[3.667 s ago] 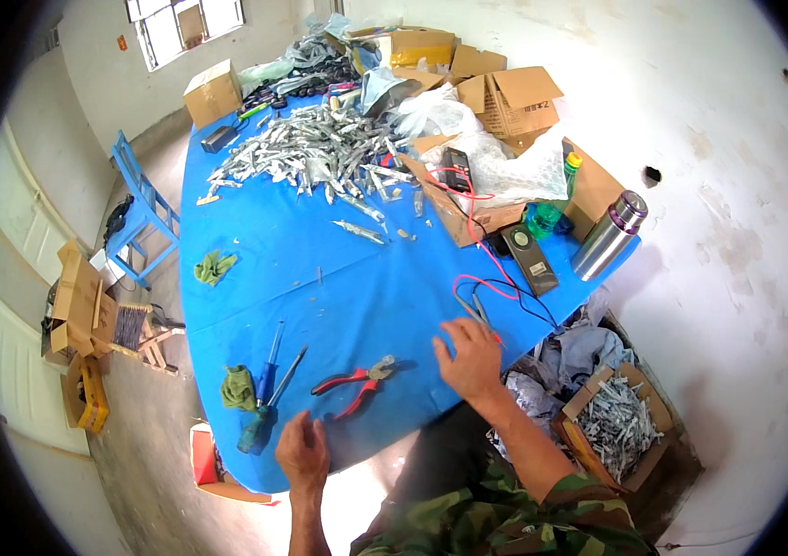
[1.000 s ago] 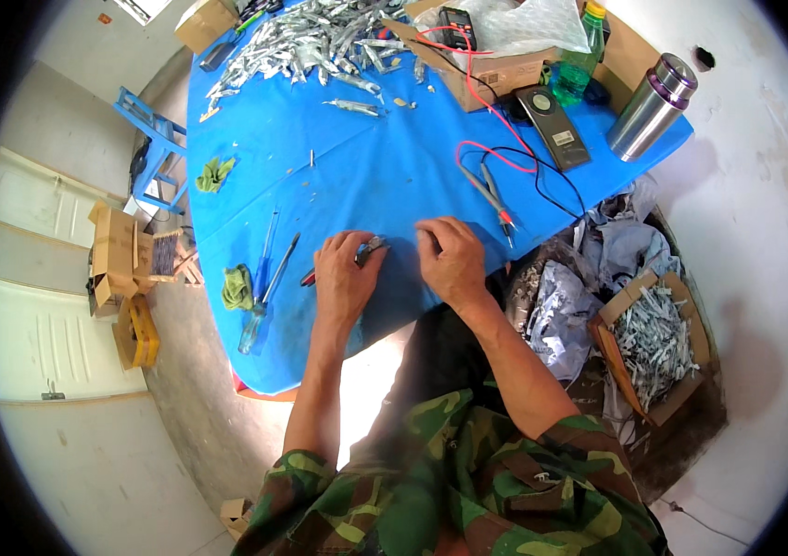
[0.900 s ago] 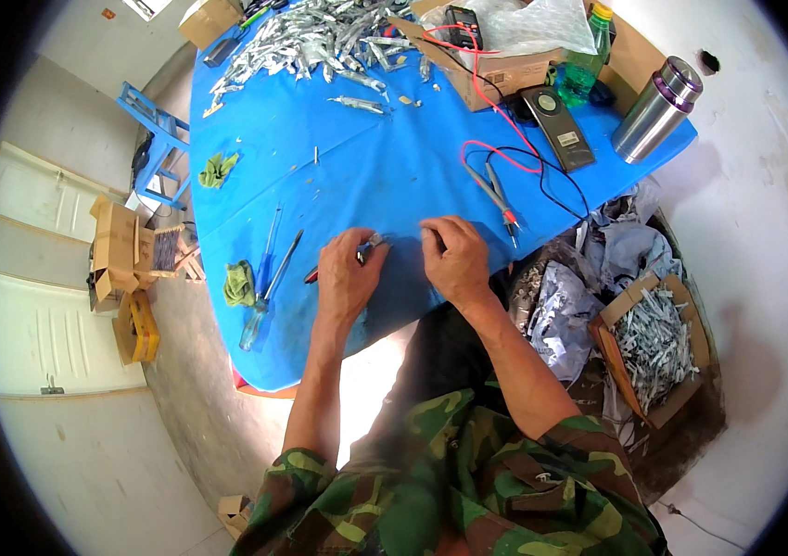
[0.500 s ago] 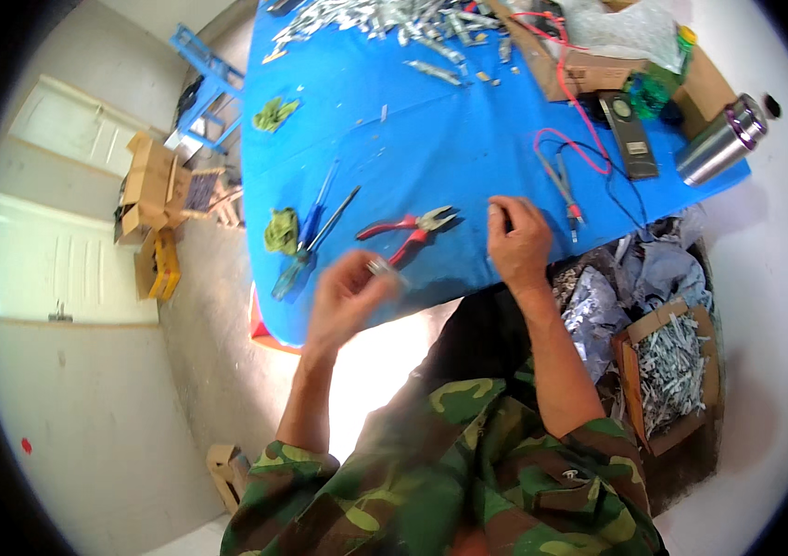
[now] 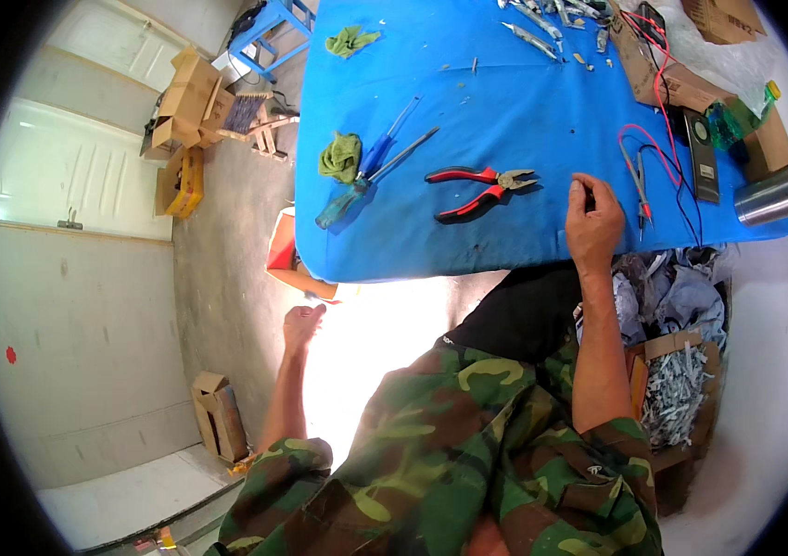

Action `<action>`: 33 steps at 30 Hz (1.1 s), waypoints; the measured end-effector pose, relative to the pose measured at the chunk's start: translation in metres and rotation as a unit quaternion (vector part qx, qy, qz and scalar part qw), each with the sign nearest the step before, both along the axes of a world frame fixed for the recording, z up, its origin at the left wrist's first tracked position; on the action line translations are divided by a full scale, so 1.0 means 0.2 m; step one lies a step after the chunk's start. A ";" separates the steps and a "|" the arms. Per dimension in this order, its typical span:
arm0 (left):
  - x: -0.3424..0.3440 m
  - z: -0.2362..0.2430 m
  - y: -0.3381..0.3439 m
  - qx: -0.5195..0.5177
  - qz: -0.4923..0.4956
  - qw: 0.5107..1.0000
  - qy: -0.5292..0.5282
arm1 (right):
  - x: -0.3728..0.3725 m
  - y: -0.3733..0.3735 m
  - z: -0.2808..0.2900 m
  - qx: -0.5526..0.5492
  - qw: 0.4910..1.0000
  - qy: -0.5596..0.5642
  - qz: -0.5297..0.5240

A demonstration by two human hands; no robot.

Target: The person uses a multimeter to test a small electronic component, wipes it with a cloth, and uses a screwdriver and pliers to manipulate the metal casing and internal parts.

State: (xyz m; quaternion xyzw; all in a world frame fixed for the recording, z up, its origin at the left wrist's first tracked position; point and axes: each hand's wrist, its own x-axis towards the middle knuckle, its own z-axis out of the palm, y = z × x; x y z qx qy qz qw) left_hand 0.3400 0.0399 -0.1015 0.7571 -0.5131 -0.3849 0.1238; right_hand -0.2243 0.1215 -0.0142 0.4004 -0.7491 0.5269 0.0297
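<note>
My left hand (image 5: 303, 326) hangs below the table's left front corner, near a red-and-tan box (image 5: 283, 246) on the floor, its fingers pinched on a small piece I cannot make out. My right hand (image 5: 594, 224) rests curled at the front part of the blue-covered table (image 5: 413, 236), its inside hidden. Left of it lie open red-and-black pliers (image 5: 468, 208), a blue screwdriver (image 5: 377, 152), a teal-handled screwdriver (image 5: 345, 202) and a green rag (image 5: 340, 156). Right of it lie meter probes (image 5: 641, 190) on red and black leads.
Silvery pieces (image 5: 533, 42) lie at the back. A dark device (image 5: 702, 157), green bottle (image 5: 737, 120) and steel flask (image 5: 774, 195) stand rightward. A box of shredded strips (image 5: 677, 389) is beside me. Cardboard boxes (image 5: 185, 97) and a blue chair (image 5: 264, 32) stand left.
My left hand has left the pliers, now fully visible, and moved down and left off the table with a small piece. My right hand stays curled on the table. The view has shifted.
</note>
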 end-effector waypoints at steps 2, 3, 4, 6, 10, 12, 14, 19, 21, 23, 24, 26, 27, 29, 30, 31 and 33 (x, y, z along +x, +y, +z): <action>0.02 0.03 0.00 0.028 -0.003 0.999 -0.022 | 0.01 -0.01 0.00 -0.003 1.000 -0.024 -0.001; 0.02 0.00 0.02 0.014 -0.010 1.000 -0.017 | 0.01 -0.01 0.01 -0.001 1.000 -0.021 0.000; 0.02 -0.03 0.04 0.006 -0.023 1.000 -0.003 | 0.02 -0.02 0.01 0.002 1.000 -0.018 0.000; -0.01 -0.16 0.08 -0.008 -0.049 0.998 0.029 | 0.02 -0.02 0.02 0.006 1.000 -0.015 0.001; -0.39 -0.12 0.24 -0.110 -0.255 0.960 -0.020 | 0.01 -0.01 0.02 0.006 1.000 -0.005 -0.002; -0.60 0.03 0.28 -0.073 -0.308 0.949 0.004 | 0.02 -0.01 0.03 0.008 1.000 0.004 -0.001; -0.80 0.20 0.30 -0.063 -0.371 0.926 -0.003 | 0.01 0.00 0.03 0.014 1.000 0.015 -0.007; -1.17 0.57 0.33 -0.029 -0.452 0.890 0.051 | 0.03 -0.01 0.02 0.014 1.000 0.005 -0.015; -1.30 0.69 0.32 -0.056 -0.468 0.877 0.096 | 0.02 -0.02 0.02 0.006 1.000 0.001 -0.018; -1.40 0.75 0.29 -0.155 -0.465 0.859 0.144 | 0.03 -0.02 0.03 -0.004 1.000 -0.009 -0.018; -1.45 0.77 0.26 -0.211 -0.465 0.845 0.161 | 0.03 -0.01 0.03 -0.006 1.000 -0.008 -0.020; -1.55 0.79 0.17 -0.298 -0.452 0.822 0.180 | 0.02 -0.01 0.01 -0.011 1.000 -0.007 -0.020; -1.60 0.80 0.12 -0.327 -0.444 0.816 0.175 | 0.02 -0.01 0.02 -0.008 1.000 -0.002 -0.021; -1.67 0.82 0.02 -0.365 -0.430 0.806 0.180 | 0.02 -0.01 0.02 -0.002 1.000 0.006 -0.024; -1.71 0.83 -0.02 -0.362 -0.409 0.815 0.195 | 0.02 -0.01 0.03 -0.005 1.000 0.007 -0.022; -1.74 0.84 -0.06 -0.363 -0.400 0.816 0.206 | 0.02 -0.01 0.03 0.000 1.000 0.009 -0.025; -1.80 0.87 -0.15 -0.365 -0.380 0.819 0.227 | 0.02 0.00 0.04 0.006 1.000 0.012 -0.028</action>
